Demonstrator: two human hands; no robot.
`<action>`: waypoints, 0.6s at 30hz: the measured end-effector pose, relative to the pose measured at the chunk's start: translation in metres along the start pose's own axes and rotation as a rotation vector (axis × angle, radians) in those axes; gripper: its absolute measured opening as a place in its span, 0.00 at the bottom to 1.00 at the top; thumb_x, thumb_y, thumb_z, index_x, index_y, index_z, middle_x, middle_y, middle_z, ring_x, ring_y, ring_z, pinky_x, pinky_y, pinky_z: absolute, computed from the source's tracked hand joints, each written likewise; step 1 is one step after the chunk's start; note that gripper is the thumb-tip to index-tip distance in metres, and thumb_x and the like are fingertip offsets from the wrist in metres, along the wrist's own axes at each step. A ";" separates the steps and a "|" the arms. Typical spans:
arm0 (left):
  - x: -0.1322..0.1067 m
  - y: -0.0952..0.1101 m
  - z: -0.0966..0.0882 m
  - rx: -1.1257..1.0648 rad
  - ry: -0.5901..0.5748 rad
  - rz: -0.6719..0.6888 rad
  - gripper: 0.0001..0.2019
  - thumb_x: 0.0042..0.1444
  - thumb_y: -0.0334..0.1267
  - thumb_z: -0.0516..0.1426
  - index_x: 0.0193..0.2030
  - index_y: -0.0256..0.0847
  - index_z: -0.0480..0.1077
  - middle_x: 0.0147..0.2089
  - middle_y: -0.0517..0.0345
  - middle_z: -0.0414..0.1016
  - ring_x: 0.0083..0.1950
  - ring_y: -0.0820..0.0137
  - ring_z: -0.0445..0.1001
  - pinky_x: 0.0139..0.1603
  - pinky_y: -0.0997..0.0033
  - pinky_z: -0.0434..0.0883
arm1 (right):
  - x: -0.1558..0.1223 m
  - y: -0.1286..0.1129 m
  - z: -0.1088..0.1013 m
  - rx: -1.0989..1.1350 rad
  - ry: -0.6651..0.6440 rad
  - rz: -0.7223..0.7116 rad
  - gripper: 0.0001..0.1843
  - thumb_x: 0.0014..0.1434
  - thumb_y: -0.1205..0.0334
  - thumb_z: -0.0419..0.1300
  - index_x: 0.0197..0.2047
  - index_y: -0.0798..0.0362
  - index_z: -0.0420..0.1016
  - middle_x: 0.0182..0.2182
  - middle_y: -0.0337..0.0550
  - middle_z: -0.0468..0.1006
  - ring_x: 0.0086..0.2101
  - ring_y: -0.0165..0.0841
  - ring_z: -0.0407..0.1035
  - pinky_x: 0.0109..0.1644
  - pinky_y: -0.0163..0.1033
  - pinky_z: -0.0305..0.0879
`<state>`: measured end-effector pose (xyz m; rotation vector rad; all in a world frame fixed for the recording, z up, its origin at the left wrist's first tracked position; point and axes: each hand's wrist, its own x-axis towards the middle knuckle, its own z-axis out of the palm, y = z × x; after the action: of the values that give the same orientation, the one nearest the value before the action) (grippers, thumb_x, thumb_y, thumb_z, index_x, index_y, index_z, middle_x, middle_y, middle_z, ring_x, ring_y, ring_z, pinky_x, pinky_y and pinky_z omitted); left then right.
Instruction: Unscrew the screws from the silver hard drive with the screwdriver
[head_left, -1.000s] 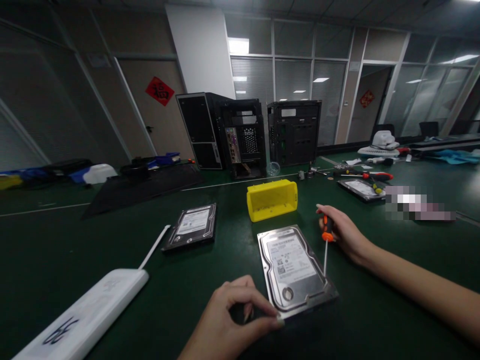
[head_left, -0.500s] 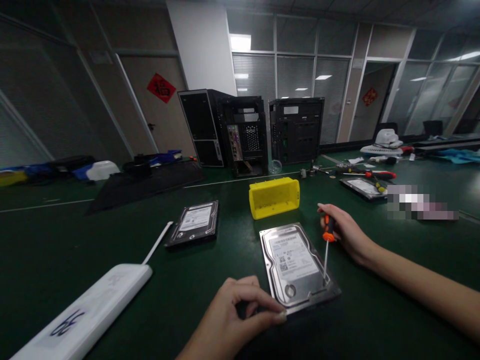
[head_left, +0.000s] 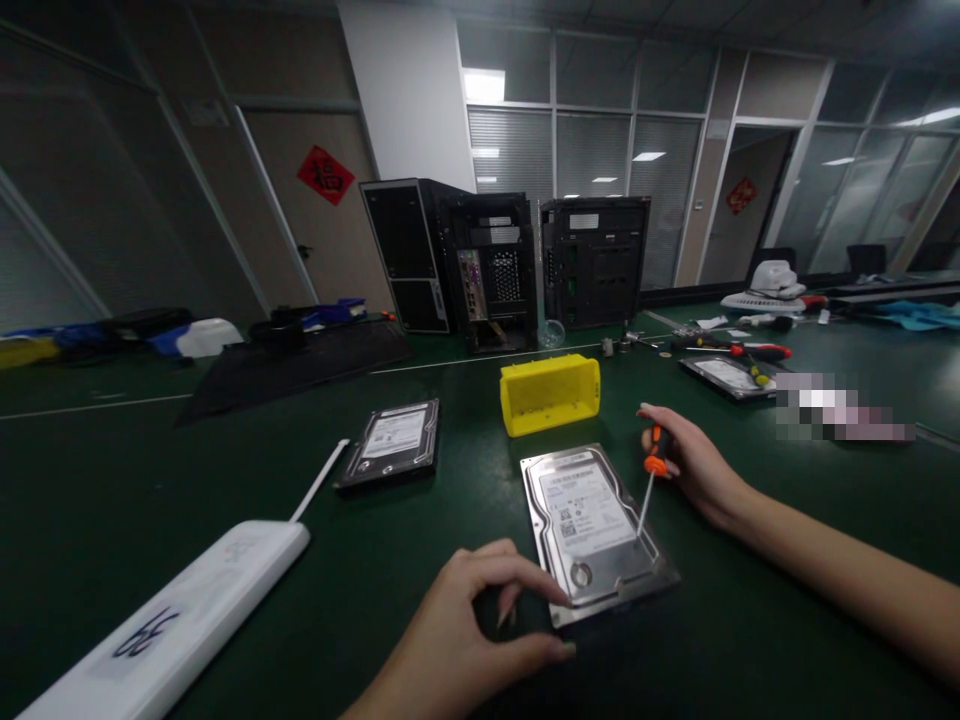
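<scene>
My right hand (head_left: 694, 462) is gripping the screwdriver (head_left: 655, 464) over the hard drive (head_left: 589, 520), which my left hand (head_left: 457, 622), pinch parted, should be steadying.

My screwdriver (head_left: 655, 464) is orange and black at the handle (head_left: 658, 446), with a silvery shaft (head_left: 646, 502). The near hard drive (head_left: 598, 540) before me shines silver around a white label (head_left: 587, 508) patterned in dark print; the drive to my left (head_left: 394, 443) is darker, its label white too. I see a bright yellow bin (head_left: 550, 396), a dark green tabletop (head_left: 225, 470), a white block (head_left: 180, 625) with dark figures at near left, and far off, black computer cases (head_left: 405, 255) and a red diamond (head_left: 325, 176) bearing a black character.
</scene>
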<state>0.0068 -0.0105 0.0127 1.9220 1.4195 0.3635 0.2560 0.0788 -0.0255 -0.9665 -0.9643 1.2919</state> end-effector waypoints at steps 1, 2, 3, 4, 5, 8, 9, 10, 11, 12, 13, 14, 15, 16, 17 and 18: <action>0.001 -0.001 -0.001 -0.010 0.009 0.016 0.14 0.41 0.44 0.65 0.36 0.45 0.76 0.29 0.64 0.62 0.35 0.69 0.64 0.38 0.71 0.60 | 0.001 0.000 0.000 0.048 0.010 0.011 0.13 0.54 0.51 0.57 0.36 0.52 0.66 0.18 0.33 0.68 0.13 0.20 0.50 0.16 0.28 0.46; 0.002 -0.003 -0.004 -0.027 0.026 0.037 0.15 0.40 0.43 0.65 0.37 0.44 0.75 0.30 0.64 0.62 0.34 0.70 0.64 0.36 0.73 0.61 | 0.001 0.000 0.000 0.103 0.023 0.025 0.13 0.54 0.52 0.58 0.37 0.52 0.67 0.18 0.33 0.68 0.13 0.20 0.50 0.17 0.28 0.49; 0.003 -0.004 -0.008 -0.043 0.043 0.067 0.16 0.41 0.44 0.65 0.38 0.43 0.74 0.30 0.63 0.62 0.33 0.70 0.64 0.34 0.74 0.61 | 0.002 0.000 0.000 0.162 0.036 0.038 0.12 0.53 0.54 0.59 0.37 0.52 0.67 0.18 0.33 0.68 0.14 0.20 0.52 0.18 0.28 0.51; 0.006 -0.004 -0.014 -0.061 0.072 0.096 0.17 0.43 0.45 0.64 0.40 0.42 0.73 0.30 0.63 0.62 0.33 0.71 0.64 0.33 0.74 0.61 | 0.004 0.000 0.000 0.219 0.044 0.053 0.12 0.52 0.55 0.60 0.37 0.52 0.68 0.18 0.33 0.68 0.14 0.20 0.53 0.19 0.28 0.54; 0.008 -0.003 -0.022 -0.066 0.102 0.127 0.16 0.47 0.47 0.61 0.42 0.42 0.72 0.30 0.63 0.63 0.33 0.70 0.64 0.34 0.74 0.62 | 0.005 -0.001 0.000 0.269 0.046 0.065 0.11 0.52 0.56 0.60 0.37 0.52 0.68 0.17 0.33 0.68 0.14 0.21 0.54 0.20 0.29 0.55; 0.022 0.006 -0.049 0.056 0.278 0.240 0.15 0.55 0.48 0.55 0.46 0.43 0.70 0.31 0.62 0.65 0.34 0.70 0.65 0.34 0.74 0.63 | 0.008 -0.002 -0.001 0.359 0.042 0.097 0.09 0.51 0.59 0.61 0.35 0.53 0.68 0.15 0.33 0.67 0.15 0.21 0.55 0.20 0.28 0.56; 0.029 0.011 -0.056 0.120 0.279 0.290 0.14 0.57 0.47 0.53 0.46 0.44 0.70 0.33 0.61 0.67 0.35 0.70 0.67 0.34 0.74 0.64 | 0.009 -0.002 -0.001 0.371 0.041 0.106 0.09 0.51 0.59 0.61 0.35 0.53 0.69 0.15 0.33 0.67 0.14 0.21 0.55 0.20 0.28 0.56; 0.037 0.015 -0.062 0.197 0.256 0.343 0.13 0.58 0.46 0.52 0.45 0.43 0.71 0.36 0.59 0.69 0.37 0.69 0.68 0.36 0.73 0.65 | 0.009 -0.002 -0.001 0.376 0.041 0.112 0.09 0.51 0.59 0.61 0.35 0.53 0.69 0.15 0.33 0.67 0.14 0.22 0.55 0.20 0.28 0.56; 0.047 0.019 -0.065 0.278 0.213 0.392 0.12 0.58 0.44 0.52 0.44 0.43 0.71 0.40 0.58 0.71 0.40 0.69 0.69 0.39 0.72 0.66 | 0.008 -0.003 -0.001 0.373 0.042 0.115 0.09 0.52 0.59 0.60 0.36 0.53 0.69 0.16 0.34 0.68 0.14 0.22 0.56 0.20 0.28 0.56; 0.059 0.021 -0.066 0.360 0.184 0.435 0.11 0.58 0.42 0.52 0.43 0.42 0.72 0.41 0.58 0.72 0.41 0.69 0.70 0.41 0.71 0.66 | 0.008 -0.003 0.000 0.361 0.041 0.115 0.09 0.52 0.59 0.60 0.36 0.53 0.69 0.17 0.34 0.68 0.15 0.22 0.57 0.19 0.29 0.57; 0.071 0.022 -0.065 0.439 0.172 0.457 0.11 0.58 0.40 0.52 0.44 0.41 0.72 0.42 0.57 0.73 0.42 0.68 0.71 0.44 0.70 0.66 | 0.007 -0.003 0.000 0.344 0.040 0.113 0.09 0.52 0.59 0.60 0.37 0.53 0.69 0.18 0.35 0.69 0.16 0.22 0.58 0.19 0.29 0.56; 0.085 0.022 -0.061 0.517 0.168 0.456 0.11 0.58 0.38 0.52 0.46 0.40 0.71 0.43 0.55 0.73 0.44 0.68 0.71 0.45 0.70 0.67 | 0.006 -0.003 0.001 0.324 0.039 0.110 0.09 0.53 0.59 0.59 0.37 0.53 0.69 0.19 0.35 0.69 0.16 0.23 0.59 0.19 0.28 0.56; 0.098 0.021 -0.056 0.594 0.197 0.441 0.12 0.58 0.36 0.52 0.47 0.40 0.70 0.45 0.54 0.73 0.46 0.67 0.71 0.47 0.69 0.66 | 0.005 -0.004 0.002 0.307 0.037 0.107 0.09 0.53 0.59 0.59 0.37 0.53 0.69 0.19 0.35 0.69 0.17 0.23 0.60 0.18 0.28 0.55; 0.112 0.019 -0.050 0.618 0.215 0.433 0.14 0.56 0.33 0.54 0.50 0.38 0.69 0.48 0.52 0.73 0.49 0.65 0.70 0.51 0.68 0.65 | 0.003 -0.004 0.002 0.294 0.032 0.103 0.08 0.53 0.60 0.58 0.37 0.53 0.69 0.19 0.35 0.69 0.17 0.23 0.60 0.18 0.28 0.54; 0.125 0.016 -0.043 0.630 0.236 0.423 0.16 0.55 0.31 0.54 0.51 0.37 0.68 0.50 0.50 0.71 0.52 0.63 0.69 0.53 0.68 0.64 | 0.002 -0.004 0.003 0.287 0.024 0.100 0.08 0.53 0.60 0.58 0.37 0.54 0.69 0.19 0.35 0.69 0.17 0.23 0.59 0.17 0.28 0.53; 0.137 0.014 -0.037 0.638 0.262 0.406 0.17 0.55 0.29 0.54 0.52 0.36 0.67 0.51 0.48 0.71 0.53 0.63 0.69 0.53 0.67 0.64 | 0.001 -0.005 0.004 0.283 0.016 0.095 0.08 0.53 0.61 0.58 0.36 0.54 0.69 0.19 0.35 0.68 0.16 0.22 0.58 0.17 0.27 0.52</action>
<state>0.0432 0.1265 0.0240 2.7865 1.4081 0.3890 0.2539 0.0796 -0.0199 -0.8087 -0.7066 1.4535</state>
